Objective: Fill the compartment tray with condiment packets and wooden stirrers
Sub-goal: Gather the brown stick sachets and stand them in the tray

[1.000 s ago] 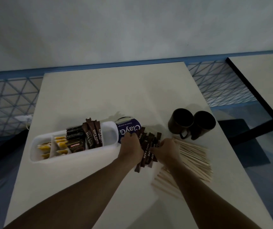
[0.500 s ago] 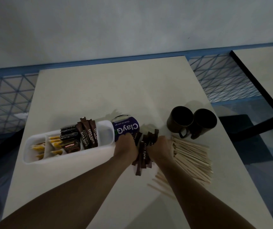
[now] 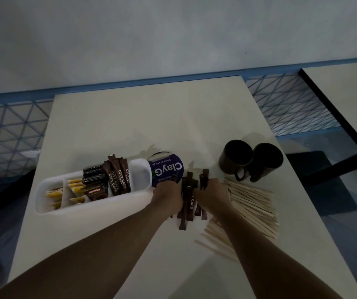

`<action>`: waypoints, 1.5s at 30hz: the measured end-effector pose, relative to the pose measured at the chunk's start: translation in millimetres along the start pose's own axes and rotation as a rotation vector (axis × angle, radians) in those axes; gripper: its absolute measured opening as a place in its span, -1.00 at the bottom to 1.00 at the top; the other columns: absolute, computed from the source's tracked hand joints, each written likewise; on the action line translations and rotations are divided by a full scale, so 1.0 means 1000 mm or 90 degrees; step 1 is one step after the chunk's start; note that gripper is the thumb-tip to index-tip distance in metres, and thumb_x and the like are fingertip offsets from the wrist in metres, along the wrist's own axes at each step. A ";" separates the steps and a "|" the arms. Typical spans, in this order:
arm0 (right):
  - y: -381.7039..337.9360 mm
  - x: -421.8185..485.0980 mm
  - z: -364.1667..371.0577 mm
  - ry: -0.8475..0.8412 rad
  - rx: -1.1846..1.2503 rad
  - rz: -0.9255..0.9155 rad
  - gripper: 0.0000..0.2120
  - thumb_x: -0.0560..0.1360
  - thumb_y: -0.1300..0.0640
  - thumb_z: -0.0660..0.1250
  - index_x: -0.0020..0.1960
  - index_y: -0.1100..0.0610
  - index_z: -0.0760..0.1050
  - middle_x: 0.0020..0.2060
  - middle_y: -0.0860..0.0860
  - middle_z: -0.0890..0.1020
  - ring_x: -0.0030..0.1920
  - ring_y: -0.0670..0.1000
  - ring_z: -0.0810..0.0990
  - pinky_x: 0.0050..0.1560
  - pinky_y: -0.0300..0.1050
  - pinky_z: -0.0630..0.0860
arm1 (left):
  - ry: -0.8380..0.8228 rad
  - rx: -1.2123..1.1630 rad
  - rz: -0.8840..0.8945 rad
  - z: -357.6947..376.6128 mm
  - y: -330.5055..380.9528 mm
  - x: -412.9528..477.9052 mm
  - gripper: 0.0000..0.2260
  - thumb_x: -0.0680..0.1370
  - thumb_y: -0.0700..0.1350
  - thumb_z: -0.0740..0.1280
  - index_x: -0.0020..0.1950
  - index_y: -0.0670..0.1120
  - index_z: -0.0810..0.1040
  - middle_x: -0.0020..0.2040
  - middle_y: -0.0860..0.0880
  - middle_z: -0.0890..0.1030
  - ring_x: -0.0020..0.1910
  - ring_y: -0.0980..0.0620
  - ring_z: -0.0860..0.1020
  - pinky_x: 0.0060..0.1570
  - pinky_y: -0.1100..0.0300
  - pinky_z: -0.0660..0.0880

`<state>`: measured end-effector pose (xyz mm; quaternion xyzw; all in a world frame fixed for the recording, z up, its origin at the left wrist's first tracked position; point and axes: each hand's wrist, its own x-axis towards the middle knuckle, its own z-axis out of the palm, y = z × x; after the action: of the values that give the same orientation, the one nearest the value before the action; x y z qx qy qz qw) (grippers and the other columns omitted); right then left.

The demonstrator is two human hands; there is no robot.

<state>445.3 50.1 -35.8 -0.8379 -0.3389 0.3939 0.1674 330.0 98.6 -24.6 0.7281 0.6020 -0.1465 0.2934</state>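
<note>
A bundle of brown stick packets (image 3: 188,200) stands squeezed between my left hand (image 3: 168,196) and my right hand (image 3: 213,196), both curled round it, just right of the white compartment tray (image 3: 50,209). The tray holds yellow packets (image 3: 76,186), black sachets (image 3: 94,184) and several brown sticks (image 3: 118,176); its right compartment is bare. A spread of wooden stirrers (image 3: 253,207) lies on the table right of my right hand.
A blue round pack with white lettering (image 3: 168,167) sits behind the tray's right end. Two dark mugs (image 3: 251,160) stand at the back right. The white table (image 3: 143,117) ends close on the right; another table (image 3: 346,93) lies beyond a gap.
My hands have drawn together, gathering the loose brown sticks into a tight upright bundle. The view has shifted slightly.
</note>
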 end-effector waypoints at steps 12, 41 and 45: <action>-0.023 -0.013 -0.009 0.002 0.073 -0.042 -0.76 0.64 0.06 0.15 -0.09 0.12 0.52 -0.31 0.05 0.58 -0.31 0.00 0.56 -0.25 -0.04 0.55 | -0.045 -0.298 0.006 -0.031 -0.009 -0.023 -0.74 0.61 -0.22 0.16 0.20 -0.34 0.50 -0.06 -0.20 0.60 -0.15 -0.09 0.56 0.00 0.06 0.52; -0.156 -0.053 0.088 -0.017 0.446 -0.201 -0.90 0.60 0.19 0.32 0.06 0.08 0.59 -0.08 0.02 0.70 0.02 0.02 0.67 0.15 0.13 0.60 | 0.339 -0.777 0.037 -0.074 -0.132 -0.035 -0.88 0.57 -0.23 0.31 0.01 -0.08 0.63 -0.10 0.01 0.67 -0.05 0.09 0.61 -0.12 0.33 0.48; -0.152 -0.047 0.098 -0.021 0.454 -0.187 -0.89 0.60 0.19 0.33 0.09 0.09 0.60 -0.07 0.01 0.71 0.04 0.00 0.67 0.13 0.09 0.61 | 0.352 -0.727 0.018 -0.061 -0.139 -0.026 -0.86 0.58 -0.17 0.31 0.08 -0.03 0.63 -0.07 0.06 0.66 -0.02 0.11 0.61 -0.06 0.26 0.52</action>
<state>281.1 126.5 10.8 -0.6632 -0.2993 0.4723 0.4975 182.0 129.4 3.7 0.4755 0.6292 0.3953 0.4710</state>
